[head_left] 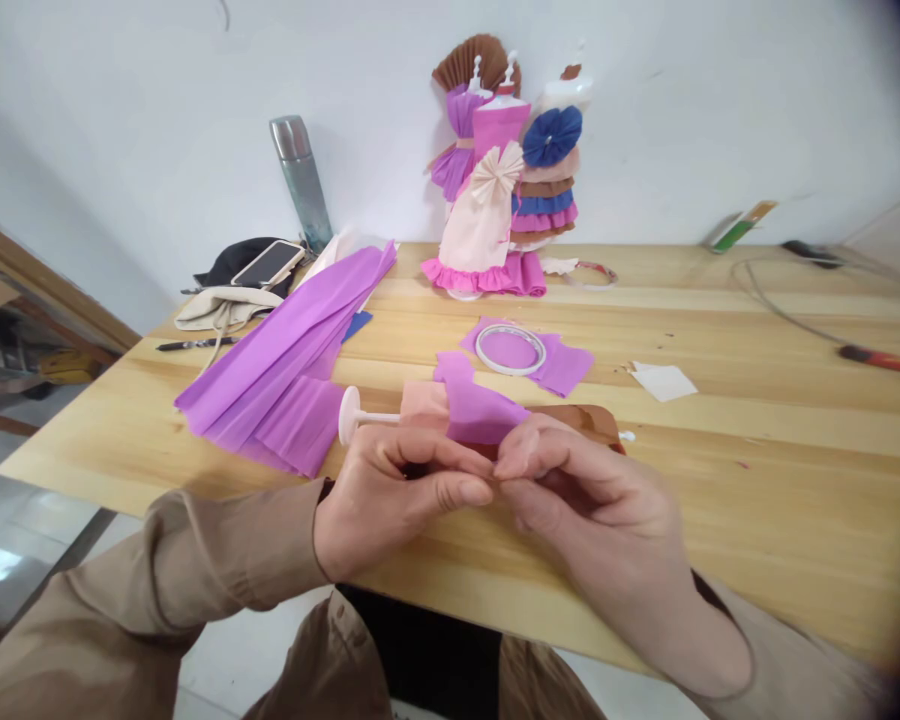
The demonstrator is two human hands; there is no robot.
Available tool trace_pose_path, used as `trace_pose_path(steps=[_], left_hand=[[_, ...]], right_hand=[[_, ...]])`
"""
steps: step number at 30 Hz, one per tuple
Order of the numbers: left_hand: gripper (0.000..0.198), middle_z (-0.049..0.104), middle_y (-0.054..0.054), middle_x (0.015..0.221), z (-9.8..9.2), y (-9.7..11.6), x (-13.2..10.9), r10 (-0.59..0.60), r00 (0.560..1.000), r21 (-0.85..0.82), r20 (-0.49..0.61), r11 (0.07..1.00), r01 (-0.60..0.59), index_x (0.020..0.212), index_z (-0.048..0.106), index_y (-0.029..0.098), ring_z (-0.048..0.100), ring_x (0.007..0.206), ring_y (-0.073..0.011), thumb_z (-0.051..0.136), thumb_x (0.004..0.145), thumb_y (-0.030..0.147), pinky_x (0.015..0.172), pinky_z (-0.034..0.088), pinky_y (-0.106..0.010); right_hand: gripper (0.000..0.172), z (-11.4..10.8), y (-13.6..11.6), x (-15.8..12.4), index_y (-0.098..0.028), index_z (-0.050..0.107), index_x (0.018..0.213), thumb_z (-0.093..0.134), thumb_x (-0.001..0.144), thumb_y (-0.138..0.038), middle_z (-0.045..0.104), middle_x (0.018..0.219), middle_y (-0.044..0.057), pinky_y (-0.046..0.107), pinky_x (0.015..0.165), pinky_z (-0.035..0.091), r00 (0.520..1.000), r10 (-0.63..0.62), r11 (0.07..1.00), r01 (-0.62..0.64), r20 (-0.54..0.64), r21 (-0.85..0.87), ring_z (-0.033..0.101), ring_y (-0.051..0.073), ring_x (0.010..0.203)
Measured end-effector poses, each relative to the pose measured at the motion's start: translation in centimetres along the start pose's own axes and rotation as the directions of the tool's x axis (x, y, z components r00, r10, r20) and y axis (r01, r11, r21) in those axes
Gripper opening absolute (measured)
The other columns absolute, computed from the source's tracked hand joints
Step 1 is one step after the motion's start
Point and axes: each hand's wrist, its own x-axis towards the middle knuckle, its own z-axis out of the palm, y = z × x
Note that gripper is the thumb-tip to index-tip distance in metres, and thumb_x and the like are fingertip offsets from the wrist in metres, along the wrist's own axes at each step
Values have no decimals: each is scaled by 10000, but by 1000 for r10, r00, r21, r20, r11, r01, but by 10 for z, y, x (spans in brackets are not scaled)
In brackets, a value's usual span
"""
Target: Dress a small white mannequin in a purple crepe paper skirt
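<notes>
Brown sleeves [225,550] converge, left hand [386,500] facing right hand [607,525].

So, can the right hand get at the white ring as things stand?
Probably yes: nothing covers the white ring, though the right hand must pass over the paper-covered form between.

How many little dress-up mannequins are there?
4. Three stand by the wall: the purple mannequin, the pink mannequin and the layered mannequin. The fourth mannequin lies on the table, closer to you. Others could be hidden behind.
</notes>
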Motion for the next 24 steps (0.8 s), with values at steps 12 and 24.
trace_pose_path(steps=[12, 24], left_hand=[[216, 599, 0, 617, -14, 22, 16, -161, 986, 152, 41, 976, 153, 885, 742, 131, 504, 544, -90, 720, 798, 328, 469, 416, -213], [158, 639, -46, 684, -9, 22, 12, -220, 974, 77, 60, 973, 216, 704, 635, 132, 536, 622, -116, 627, 807, 252, 563, 413, -257]], right_hand=[[158, -5, 0, -2, -195, 559, 762, 583, 871, -83, 533, 640, -17, 222, 462, 401, 940, -140, 852, 275, 312, -445, 477, 87, 531], [139, -7, -3, -2, -173, 591, 777, 574, 871, -73, 531, 658, -8, 225, 475, 384, 944, -109, 852, 250, 312, -459, 454, 77, 539]])
